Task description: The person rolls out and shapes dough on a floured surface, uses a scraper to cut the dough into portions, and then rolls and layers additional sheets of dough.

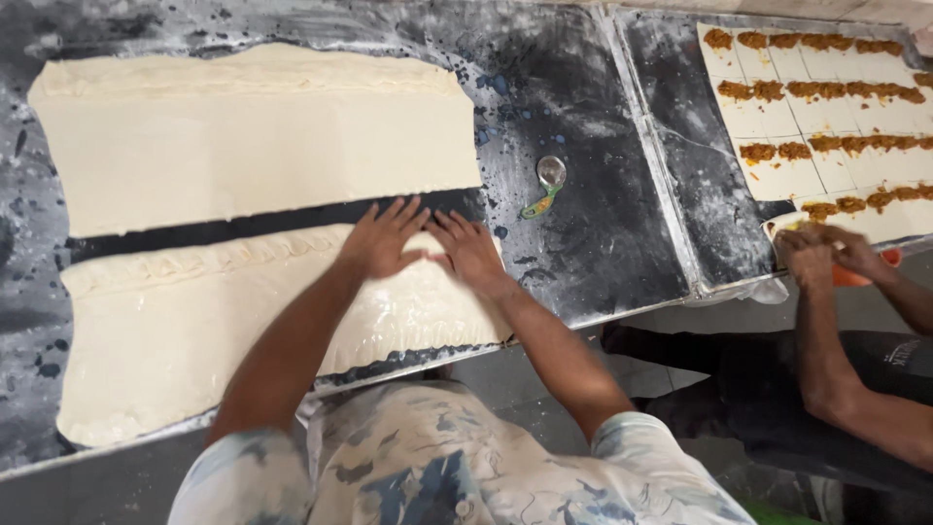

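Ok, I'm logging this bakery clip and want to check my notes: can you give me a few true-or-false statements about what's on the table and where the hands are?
1. Both of the person's hands, left hand and right hand, lie flat on the near dough sheet. True.
2. The pastry wheel is in the right hand. False: it lies on the floured table, untouched.
3. The far dough sheet is cut into squares. False: it is whole; the cut squares with brown filling lie on the right.
4. A co-worker's hands work at the filled squares. True.
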